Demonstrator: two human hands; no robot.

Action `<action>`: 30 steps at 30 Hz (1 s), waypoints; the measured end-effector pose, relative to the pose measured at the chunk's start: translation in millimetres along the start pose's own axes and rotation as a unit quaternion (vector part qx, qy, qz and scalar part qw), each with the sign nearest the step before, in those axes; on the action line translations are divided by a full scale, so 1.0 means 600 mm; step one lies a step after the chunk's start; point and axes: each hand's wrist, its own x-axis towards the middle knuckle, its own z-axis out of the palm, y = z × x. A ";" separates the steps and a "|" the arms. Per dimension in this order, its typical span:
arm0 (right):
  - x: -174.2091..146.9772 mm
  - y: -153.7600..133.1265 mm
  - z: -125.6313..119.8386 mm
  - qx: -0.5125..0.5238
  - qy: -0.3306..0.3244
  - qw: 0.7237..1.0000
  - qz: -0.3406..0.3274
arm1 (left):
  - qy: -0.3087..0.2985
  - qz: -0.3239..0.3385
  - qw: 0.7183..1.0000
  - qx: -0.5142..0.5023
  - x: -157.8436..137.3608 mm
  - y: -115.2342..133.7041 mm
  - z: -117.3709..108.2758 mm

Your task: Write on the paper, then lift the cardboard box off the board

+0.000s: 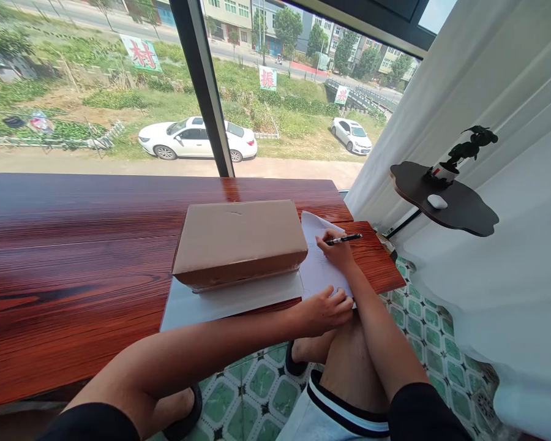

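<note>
My right hand [337, 249] is closed around a black pen [344, 239], which it holds over a white sheet of paper [320, 269]. Faint lines of marks show on the sheet, too small to read. My left hand [325, 311] lies at the sheet's lower edge by the table's front, its fingers bent and a little apart, touching the paper. Just left of the sheet sits a closed brown cardboard box [243, 236]. It stands on a larger pale sheet [229, 309] that reaches the table's front edge.
The reddish wooden table [82, 257] stretches left along a window frame [206, 86]. A dark wavy-edged side shelf [463, 211] on the right bears a small potted plant [445, 170] and a white mouse-shaped object [437, 201]. White curtains [509, 275] hang beside it, above green-patterned floor tiles [257, 386].
</note>
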 end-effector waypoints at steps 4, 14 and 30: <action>-0.001 0.003 0.003 0.015 -0.012 0.999 0.031 | 0.002 -0.001 1.000 -0.007 0.001 0.001 0.000; 0.000 0.004 0.003 0.009 -0.030 0.999 0.032 | -0.002 -0.003 1.000 -0.006 0.000 0.001 0.002; 0.000 0.000 0.003 -0.018 -0.014 1.000 0.004 | -0.023 -0.002 1.000 -0.019 0.002 -0.001 -0.006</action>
